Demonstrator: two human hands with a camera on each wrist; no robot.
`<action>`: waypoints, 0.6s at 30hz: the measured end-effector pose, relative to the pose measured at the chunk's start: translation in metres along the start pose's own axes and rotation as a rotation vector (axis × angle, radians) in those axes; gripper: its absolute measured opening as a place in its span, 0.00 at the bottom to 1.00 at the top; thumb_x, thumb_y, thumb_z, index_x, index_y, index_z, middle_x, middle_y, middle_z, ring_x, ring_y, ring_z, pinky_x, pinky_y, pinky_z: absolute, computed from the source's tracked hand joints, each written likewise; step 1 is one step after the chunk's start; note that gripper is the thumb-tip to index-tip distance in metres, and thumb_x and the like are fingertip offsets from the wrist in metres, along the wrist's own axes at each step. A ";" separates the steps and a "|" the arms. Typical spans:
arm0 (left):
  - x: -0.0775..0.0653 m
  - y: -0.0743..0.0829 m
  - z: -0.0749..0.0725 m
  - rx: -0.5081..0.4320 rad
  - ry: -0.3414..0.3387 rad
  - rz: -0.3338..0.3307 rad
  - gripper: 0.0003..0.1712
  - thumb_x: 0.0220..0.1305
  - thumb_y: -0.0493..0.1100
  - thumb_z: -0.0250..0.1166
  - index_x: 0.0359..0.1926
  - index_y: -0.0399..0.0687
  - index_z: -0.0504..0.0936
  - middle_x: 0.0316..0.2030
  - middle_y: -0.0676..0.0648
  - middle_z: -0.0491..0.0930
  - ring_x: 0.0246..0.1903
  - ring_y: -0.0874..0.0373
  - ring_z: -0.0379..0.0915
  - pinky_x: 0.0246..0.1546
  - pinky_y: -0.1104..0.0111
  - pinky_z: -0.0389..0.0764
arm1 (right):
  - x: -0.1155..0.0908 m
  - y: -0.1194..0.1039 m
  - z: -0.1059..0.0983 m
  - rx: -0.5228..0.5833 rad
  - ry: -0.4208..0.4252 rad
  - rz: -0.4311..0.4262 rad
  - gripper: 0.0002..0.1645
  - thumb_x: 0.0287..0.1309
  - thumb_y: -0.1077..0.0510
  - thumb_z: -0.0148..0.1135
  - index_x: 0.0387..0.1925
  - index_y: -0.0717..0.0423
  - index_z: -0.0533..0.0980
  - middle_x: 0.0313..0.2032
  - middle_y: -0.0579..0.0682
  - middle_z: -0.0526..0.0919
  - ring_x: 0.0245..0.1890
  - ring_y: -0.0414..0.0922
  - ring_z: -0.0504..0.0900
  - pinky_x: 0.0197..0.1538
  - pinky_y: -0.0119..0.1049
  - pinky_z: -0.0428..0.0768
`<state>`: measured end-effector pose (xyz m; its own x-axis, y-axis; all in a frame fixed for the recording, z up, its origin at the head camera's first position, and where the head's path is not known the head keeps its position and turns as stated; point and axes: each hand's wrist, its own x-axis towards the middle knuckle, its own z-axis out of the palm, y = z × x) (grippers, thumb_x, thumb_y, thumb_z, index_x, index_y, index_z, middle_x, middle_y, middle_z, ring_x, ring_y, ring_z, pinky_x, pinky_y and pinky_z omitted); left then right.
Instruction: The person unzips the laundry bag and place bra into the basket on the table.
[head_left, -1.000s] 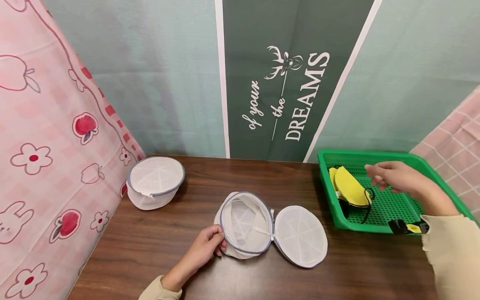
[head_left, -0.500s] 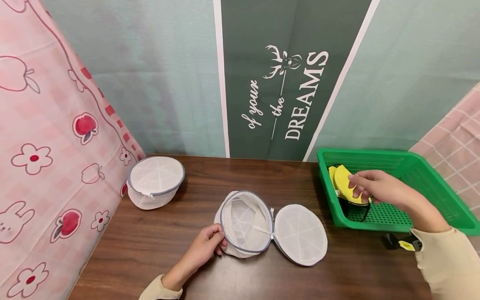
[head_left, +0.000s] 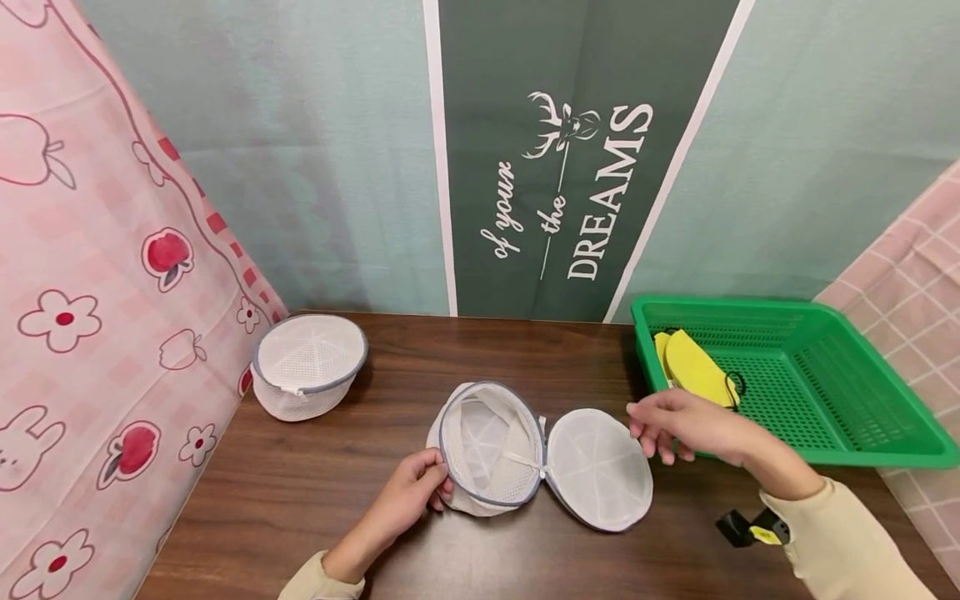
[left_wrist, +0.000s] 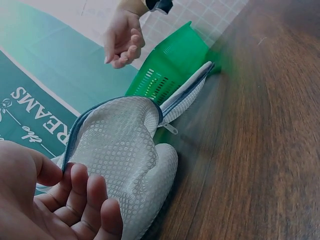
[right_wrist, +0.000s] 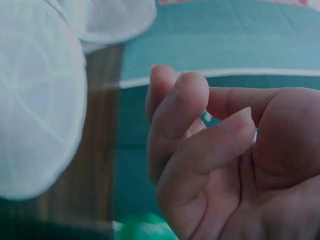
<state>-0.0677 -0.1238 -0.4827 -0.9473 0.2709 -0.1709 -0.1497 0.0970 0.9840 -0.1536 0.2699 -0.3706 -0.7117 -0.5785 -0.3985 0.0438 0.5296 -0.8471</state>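
Observation:
A white mesh laundry bag [head_left: 491, 446] with a grey-blue zip edge stands unzipped on the table, its round lid [head_left: 600, 469] folded out to the right. My left hand [head_left: 408, 492] pinches the bag's rim at its left side, thumb against fingers, as the left wrist view [left_wrist: 75, 200] also shows. Over the right edge of the lid hovers my right hand [head_left: 693, 425], its fingers loosely bent with nothing between them. In the right wrist view the lid [right_wrist: 40, 100] lies off to the side of the fingers [right_wrist: 180, 110].
A second white mesh bag [head_left: 307, 367], closed, stands at the back left by the pink curtain. At the right is a green plastic basket [head_left: 870, 375], with yellow cloth pieces [head_left: 697, 367] and black straps at its left end. A printed backdrop rises behind the table.
My right hand has moved left and towards me, from above the green basket to the edge of the lid. My left hand keeps its pinch on the rim.

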 end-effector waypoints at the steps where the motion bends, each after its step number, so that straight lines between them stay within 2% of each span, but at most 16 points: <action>1: 0.000 0.000 0.000 0.000 0.001 0.002 0.11 0.72 0.33 0.53 0.32 0.29 0.71 0.27 0.48 0.77 0.21 0.60 0.72 0.23 0.72 0.74 | 0.002 0.002 0.005 0.000 -0.006 0.000 0.22 0.79 0.53 0.46 0.34 0.64 0.77 0.25 0.53 0.80 0.18 0.40 0.76 0.18 0.30 0.68; 11: 0.001 -0.004 0.000 -0.050 -0.014 0.043 0.13 0.72 0.31 0.52 0.32 0.22 0.67 0.27 0.49 0.75 0.28 0.63 0.74 0.34 0.71 0.79 | 0.020 0.006 0.054 0.011 -0.049 0.052 0.24 0.77 0.51 0.50 0.33 0.67 0.78 0.21 0.49 0.80 0.16 0.40 0.74 0.17 0.28 0.64; 18: 0.002 -0.005 0.000 -0.046 -0.015 0.038 0.13 0.72 0.31 0.52 0.31 0.22 0.68 0.27 0.49 0.75 0.27 0.62 0.74 0.34 0.71 0.79 | 0.032 0.009 0.076 0.042 -0.052 0.069 0.24 0.77 0.52 0.48 0.33 0.67 0.79 0.19 0.47 0.79 0.14 0.38 0.72 0.17 0.27 0.63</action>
<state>-0.0689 -0.1235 -0.4877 -0.9482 0.2883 -0.1338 -0.1268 0.0428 0.9910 -0.1229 0.2089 -0.4179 -0.6688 -0.5733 -0.4733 0.1217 0.5436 -0.8305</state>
